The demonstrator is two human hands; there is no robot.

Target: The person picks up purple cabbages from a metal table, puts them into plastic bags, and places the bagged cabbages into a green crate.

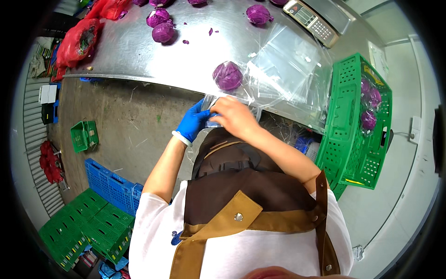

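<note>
At the table's near edge my left hand [193,122], in a blue glove, pinches a clear plastic bag [210,100]. My bare right hand [232,115] is closed on the same film just beside it, its fingertips bent over the plastic. Right beyond both hands sits a round red cabbage [227,75] on the metal table [195,60]. Clear film lies along its right side; whether the cabbage is inside the bag I cannot tell. To its right is a loose pile of flat clear bags [285,65].
A green crate [347,76] with bagged cabbages [369,100] stands at right. Beyond the bags is a digital scale [312,22]. More cabbages [162,31] and red net sacks [79,44] lie far left. Green crates [88,223] and a blue crate [111,183] stand lower left.
</note>
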